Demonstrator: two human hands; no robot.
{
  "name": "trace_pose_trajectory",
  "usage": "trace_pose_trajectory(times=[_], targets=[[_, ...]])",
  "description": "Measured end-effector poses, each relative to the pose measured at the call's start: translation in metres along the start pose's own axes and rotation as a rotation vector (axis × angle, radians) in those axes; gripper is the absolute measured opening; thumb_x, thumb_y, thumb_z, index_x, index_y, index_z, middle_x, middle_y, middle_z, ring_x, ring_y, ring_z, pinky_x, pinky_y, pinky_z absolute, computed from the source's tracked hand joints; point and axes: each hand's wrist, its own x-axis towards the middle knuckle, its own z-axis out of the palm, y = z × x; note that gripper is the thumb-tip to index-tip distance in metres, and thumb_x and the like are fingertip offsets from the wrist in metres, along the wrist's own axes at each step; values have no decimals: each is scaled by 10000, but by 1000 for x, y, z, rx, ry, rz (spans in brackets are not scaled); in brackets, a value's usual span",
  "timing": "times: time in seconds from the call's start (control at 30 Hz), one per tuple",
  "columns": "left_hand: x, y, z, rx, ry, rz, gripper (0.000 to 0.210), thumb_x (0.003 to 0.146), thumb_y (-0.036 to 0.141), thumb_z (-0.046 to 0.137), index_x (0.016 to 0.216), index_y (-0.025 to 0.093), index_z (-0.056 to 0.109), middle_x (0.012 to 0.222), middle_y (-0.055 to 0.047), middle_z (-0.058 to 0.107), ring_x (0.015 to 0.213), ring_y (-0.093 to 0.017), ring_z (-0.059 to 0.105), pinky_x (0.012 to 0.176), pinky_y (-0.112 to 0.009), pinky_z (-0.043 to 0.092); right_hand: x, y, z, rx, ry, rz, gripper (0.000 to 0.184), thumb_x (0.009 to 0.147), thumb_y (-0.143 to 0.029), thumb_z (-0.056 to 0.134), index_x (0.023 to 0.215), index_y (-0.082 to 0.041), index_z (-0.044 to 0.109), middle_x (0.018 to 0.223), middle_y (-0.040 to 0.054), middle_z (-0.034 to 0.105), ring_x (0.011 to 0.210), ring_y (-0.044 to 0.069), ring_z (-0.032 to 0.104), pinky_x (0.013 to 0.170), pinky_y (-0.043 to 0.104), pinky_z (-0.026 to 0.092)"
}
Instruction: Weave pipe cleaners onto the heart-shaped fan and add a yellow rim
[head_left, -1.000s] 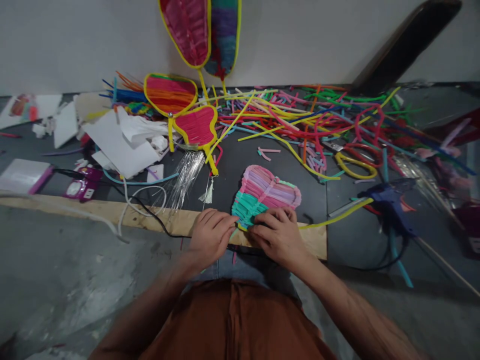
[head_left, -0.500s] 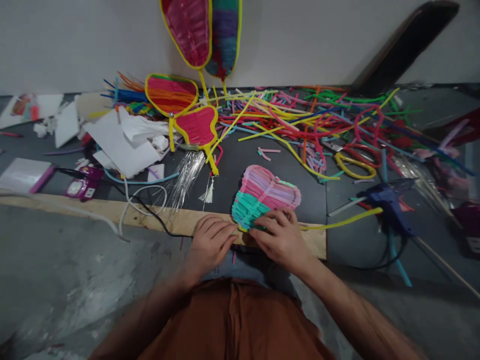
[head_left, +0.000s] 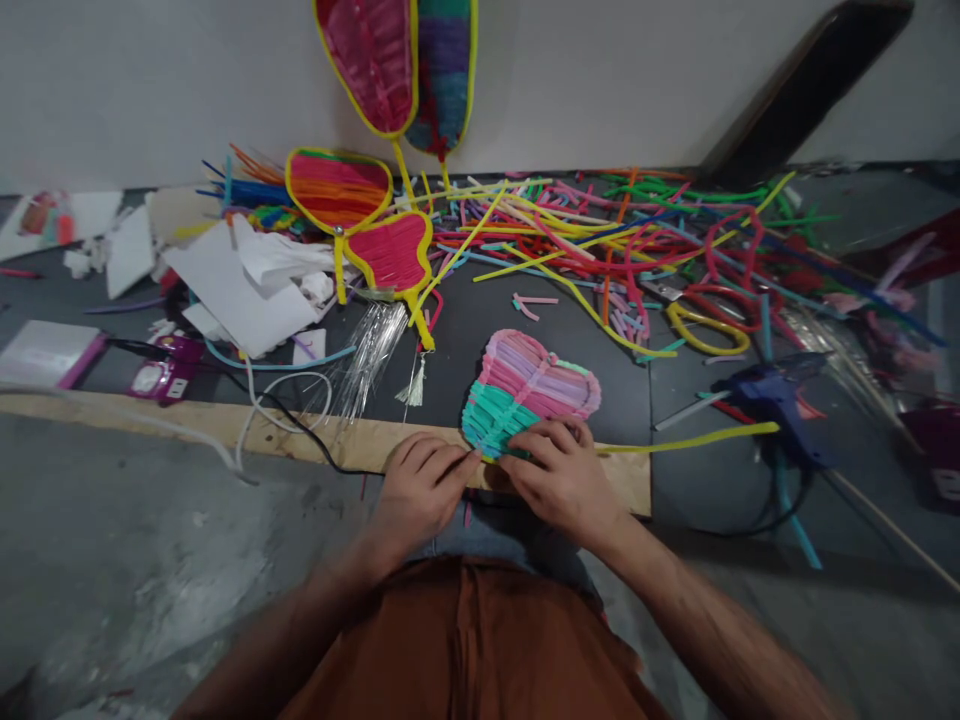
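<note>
A heart-shaped pipe-cleaner wing (head_left: 525, 375), pink and lilac above and teal below, lies at the table's front edge. Its lower tip is between my hands. My left hand (head_left: 426, 485) is closed, thumb and fingertips pinching at that tip, where a bit of yellow shows. Curled fingers of my right hand (head_left: 559, 470) press on the wing's lower right side. From under that hand a yellow pipe cleaner (head_left: 690, 440) runs out to the right. How the yellow strand sits under my fingers is hidden.
Finished yellow-edged wings (head_left: 390, 250) lie behind, near silver tinsel (head_left: 367, 350). Loose pipe cleaners (head_left: 570, 235) pile along the wall. Scissors (head_left: 709, 330) and a blue glue gun (head_left: 780, 400) are at right. White paper (head_left: 247, 290), a purple power strip (head_left: 165, 370) and cords lie left.
My left fingertips have moved slightly right and up against the wing's tip, covering more of the yellow there. The yellow strand's free end has shifted a little right. My right hand stays nearly still.
</note>
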Motion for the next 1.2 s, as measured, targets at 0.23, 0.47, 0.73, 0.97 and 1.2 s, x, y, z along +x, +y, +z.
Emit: trace_pose_trajectory(times=[0.23, 0.47, 0.73, 0.97, 1.2], targets=[[1, 3, -1, 35, -18, 9, 316, 827, 127, 520, 1115, 212, 619, 933, -65, 683, 863, -208, 584, 821, -409, 491, -4, 9, -10, 14, -23, -26, 105, 871, -223, 564, 911, -240, 660, 985, 20, 668, 929, 191, 488, 854, 373, 317], [6, 5, -2, 22, 4, 0, 288, 818, 105, 514, 1067, 192, 629, 871, -65, 671, 840, -213, 575, 784, -399, 491, -10, 15, -13, 6, -46, -42, 88, 852, -201, 591, 902, -219, 661, 911, 22, 659, 824, 175, 489, 751, 327, 332], [11, 9, -7, 41, 2, 14, 254, 824, 102, 511, 1036, 156, 641, 830, -73, 664, 803, -209, 572, 761, -385, 482, -5, 10, -6, 25, -19, -29, 90, 871, -234, 568, 871, -226, 657, 871, 18, 646, 797, 162, 492, 725, 314, 294], [16, -3, -3, -55, -44, -45, 145, 865, 200, 531, 927, 191, 662, 818, -41, 673, 806, -182, 570, 765, -343, 446, 0, 12, -7, 37, -86, -26, 122, 878, -227, 545, 848, -234, 663, 859, 19, 631, 794, 165, 482, 723, 312, 278], [44, -20, -12, -140, -275, -31, 187, 888, 315, 519, 837, 205, 661, 806, -20, 662, 825, -178, 540, 781, -338, 380, -1, 14, -5, 78, -98, -13, 113, 866, -222, 558, 846, -236, 669, 869, 18, 627, 811, 162, 492, 720, 307, 269]])
